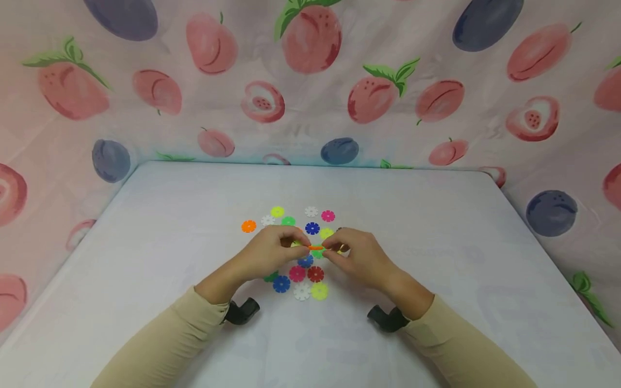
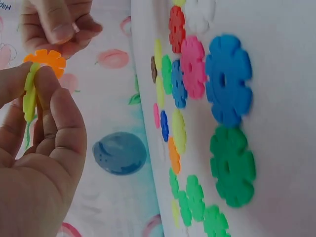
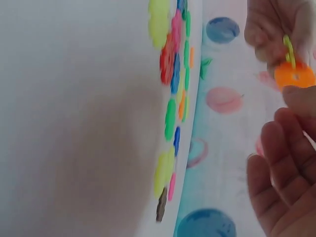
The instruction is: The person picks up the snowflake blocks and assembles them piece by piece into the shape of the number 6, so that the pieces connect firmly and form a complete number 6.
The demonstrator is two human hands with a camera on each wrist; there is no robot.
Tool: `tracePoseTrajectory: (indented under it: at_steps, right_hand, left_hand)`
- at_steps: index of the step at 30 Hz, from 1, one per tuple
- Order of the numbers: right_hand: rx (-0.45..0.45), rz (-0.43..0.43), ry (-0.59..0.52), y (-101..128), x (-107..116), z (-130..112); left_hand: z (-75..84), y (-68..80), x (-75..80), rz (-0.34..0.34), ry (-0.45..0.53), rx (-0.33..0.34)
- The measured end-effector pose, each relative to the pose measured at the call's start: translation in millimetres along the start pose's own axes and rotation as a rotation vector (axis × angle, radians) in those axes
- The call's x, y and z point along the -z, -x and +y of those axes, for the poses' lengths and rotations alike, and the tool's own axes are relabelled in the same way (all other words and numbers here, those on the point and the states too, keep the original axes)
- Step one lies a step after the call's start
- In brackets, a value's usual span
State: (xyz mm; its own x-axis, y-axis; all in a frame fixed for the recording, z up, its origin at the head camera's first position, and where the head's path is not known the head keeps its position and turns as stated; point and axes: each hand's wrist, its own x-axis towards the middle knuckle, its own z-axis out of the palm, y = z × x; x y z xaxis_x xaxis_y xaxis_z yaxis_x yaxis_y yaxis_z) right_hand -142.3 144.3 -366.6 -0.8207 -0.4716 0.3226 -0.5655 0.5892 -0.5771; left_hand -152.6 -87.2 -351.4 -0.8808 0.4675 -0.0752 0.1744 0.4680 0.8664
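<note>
My left hand (image 1: pixel 271 252) pinches a yellow interlocking disc (image 2: pixel 30 94) between thumb and fingers, above the table. An orange interlocking disc (image 2: pixel 53 60) stands crosswise against the yellow one, their edges meeting. From the other side, thumb and index finger of my right hand (image 1: pixel 361 256) pinch the orange disc's outer edge; in the right wrist view the thumb covers part of its rim. Below both hands lie several flat notched discs, among them a red disc (image 1: pixel 315 274), a pink disc (image 1: pixel 297 274) and a blue disc (image 1: pixel 281 284).
More discs lie farther back on the white table (image 1: pixel 145 242), including an orange one (image 1: pixel 249 226), a white one (image 1: pixel 311 212) and a dark blue one (image 1: pixel 312 228). A fruit-printed cloth (image 1: pixel 301 124) hangs behind the table. Black wrist mounts (image 1: pixel 242 311) stick out below both sleeves.
</note>
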Motion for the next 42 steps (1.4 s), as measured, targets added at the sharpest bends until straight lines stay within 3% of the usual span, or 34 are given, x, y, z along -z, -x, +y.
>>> tracePoseTrajectory:
  at_steps: [8, 18, 25, 42]
  right_hand:
    - [-0.259, -0.092, 0.098, -2, 6, 15]
    - [-0.417, -0.24, 0.194, -5, 2, 26]
    - [-0.415, -0.306, 0.193, -6, -1, 29]
    - [-0.399, -0.354, 0.265, -9, -1, 27]
  left_hand:
    - [-7.2, 1.7, 8.0, 0.028, 0.016, 0.057]
    - [-14.0, 2.6, 6.2, 0.025, 0.063, 0.056]
    - [-13.0, 2.2, 4.5, 0.021, 0.053, 0.048]
    - [-11.3, 1.3, 4.5, -0.002, 0.052, 0.075]
